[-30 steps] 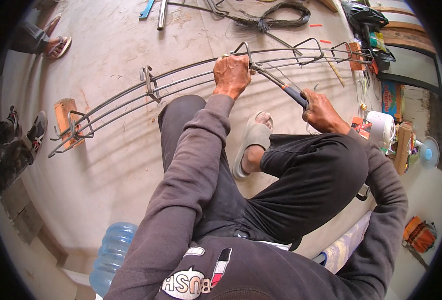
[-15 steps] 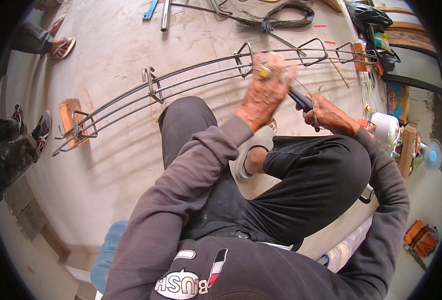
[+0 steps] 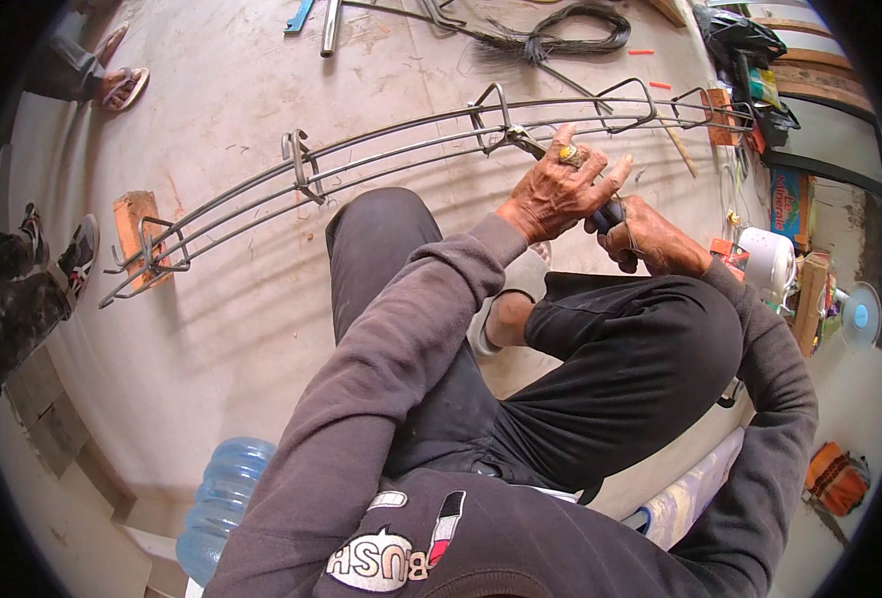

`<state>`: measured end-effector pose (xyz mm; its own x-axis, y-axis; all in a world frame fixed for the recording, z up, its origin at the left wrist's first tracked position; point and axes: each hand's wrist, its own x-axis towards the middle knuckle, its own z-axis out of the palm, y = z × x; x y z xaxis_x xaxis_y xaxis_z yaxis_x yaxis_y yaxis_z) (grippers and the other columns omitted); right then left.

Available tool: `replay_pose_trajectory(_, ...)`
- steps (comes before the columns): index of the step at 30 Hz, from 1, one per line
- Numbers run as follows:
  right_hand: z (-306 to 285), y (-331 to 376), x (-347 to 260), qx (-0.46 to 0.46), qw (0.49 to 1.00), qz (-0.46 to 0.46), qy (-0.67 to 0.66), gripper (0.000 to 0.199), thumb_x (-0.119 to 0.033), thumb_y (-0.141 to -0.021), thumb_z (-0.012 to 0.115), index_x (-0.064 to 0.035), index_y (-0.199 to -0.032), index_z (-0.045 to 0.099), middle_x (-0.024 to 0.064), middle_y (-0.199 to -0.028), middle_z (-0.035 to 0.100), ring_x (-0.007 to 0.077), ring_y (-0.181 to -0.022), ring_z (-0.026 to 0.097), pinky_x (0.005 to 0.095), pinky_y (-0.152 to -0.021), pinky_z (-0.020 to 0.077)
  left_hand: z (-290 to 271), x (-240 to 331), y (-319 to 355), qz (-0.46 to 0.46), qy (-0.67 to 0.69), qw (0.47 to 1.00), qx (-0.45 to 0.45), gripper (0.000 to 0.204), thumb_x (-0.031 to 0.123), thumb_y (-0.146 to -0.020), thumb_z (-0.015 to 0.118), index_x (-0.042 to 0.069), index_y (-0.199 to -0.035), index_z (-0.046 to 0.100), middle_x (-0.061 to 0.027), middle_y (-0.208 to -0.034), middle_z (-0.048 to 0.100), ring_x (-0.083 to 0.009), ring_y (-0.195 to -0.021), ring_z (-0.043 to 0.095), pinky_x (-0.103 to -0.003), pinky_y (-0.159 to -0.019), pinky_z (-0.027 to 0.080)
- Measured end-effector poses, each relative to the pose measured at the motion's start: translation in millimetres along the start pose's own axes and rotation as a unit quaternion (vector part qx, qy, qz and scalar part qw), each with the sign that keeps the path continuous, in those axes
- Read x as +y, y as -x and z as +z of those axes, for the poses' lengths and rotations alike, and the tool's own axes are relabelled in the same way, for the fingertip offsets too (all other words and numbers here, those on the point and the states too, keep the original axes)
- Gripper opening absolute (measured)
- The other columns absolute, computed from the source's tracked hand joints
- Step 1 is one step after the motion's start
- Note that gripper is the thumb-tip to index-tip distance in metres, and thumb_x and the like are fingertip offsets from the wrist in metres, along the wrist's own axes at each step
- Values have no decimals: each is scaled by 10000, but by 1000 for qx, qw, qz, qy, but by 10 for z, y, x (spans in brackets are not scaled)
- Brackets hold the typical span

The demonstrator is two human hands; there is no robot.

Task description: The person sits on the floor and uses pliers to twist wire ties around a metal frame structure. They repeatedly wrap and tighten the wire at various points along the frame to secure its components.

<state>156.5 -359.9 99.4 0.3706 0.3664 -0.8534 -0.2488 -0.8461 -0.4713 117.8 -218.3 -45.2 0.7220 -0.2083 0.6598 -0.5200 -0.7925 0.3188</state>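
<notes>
A long rebar cage point(image 3: 391, 149) of thin steel bars and bent rectangular stirrups lies across the floor in front of me. Dark-handled pincers point(image 3: 528, 145) reach the cage at a stirrup right of its middle, their jaws at the bar. My right hand point(image 3: 655, 236) is wrapped round the handles, and thin wire shows by its fingers. Beside the tool's shaft is my left hand point(image 3: 561, 189), a ring on one finger, its fingers apart and partly overlapping the tool; it seems to hold nothing.
Wooden blocks point(image 3: 137, 234) prop the cage's ends. A coil of tie wire point(image 3: 581, 35) and a metal tube point(image 3: 329, 30) lie beyond it. At far left stand other people's feet point(image 3: 122, 88). A blue water bottle point(image 3: 224, 508) is at lower left; a white appliance point(image 3: 768, 261) stands right.
My left hand has drawn back from the stirrup toward my right hand. The pincers' jaws now show at the bar, where the hand covered that spot before.
</notes>
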Motion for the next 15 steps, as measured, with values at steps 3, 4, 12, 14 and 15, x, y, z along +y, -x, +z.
replay_pose_trajectory(3,-5,-7,1,-10,999,13,-50,337,-49,-719,577,47,-1041,567,37,-700,517,123,-530,494,292,-466,398,-10,5,-3,3,1,1000,16,635,267,-845,632,137,-1454,510,-58,-1048,585,-233,-1063,621,-569,-1173,327)
replay_pose_trajectory(4,-5,-10,3,-8,996,26,-83,312,-49,-750,584,61,-1042,576,47,-711,545,127,-528,522,302,-459,415,-14,6,-6,3,2,1000,31,628,270,-843,635,132,-1444,518,-54,-1032,586,-230,-1046,623,-564,-1167,334)
replay_pose_trajectory(12,-188,50,107,-131,966,-17,-221,498,-226,-818,627,47,-1228,557,111,-932,672,174,-733,660,338,-653,549,-104,19,-108,15,43,999,-17,378,257,-828,646,113,-1177,613,-49,-936,590,-235,-983,629,-452,-892,463)
replay_pose_trajectory(14,-352,143,110,-152,972,-49,-170,610,-296,-826,661,59,-1302,524,162,-1041,702,210,-818,707,351,-725,582,-103,25,-186,12,34,999,6,304,234,-835,636,111,-1111,606,-50,-916,589,-231,-972,634,-430,-839,460)
replay_pose_trajectory(15,-383,217,24,-113,985,-27,-124,667,-319,-798,688,73,-1314,531,177,-1059,703,218,-837,709,330,-773,587,-129,3,-192,7,23,1000,14,266,222,-838,631,110,-1078,603,-50,-905,588,-229,-966,637,-419,-813,459)
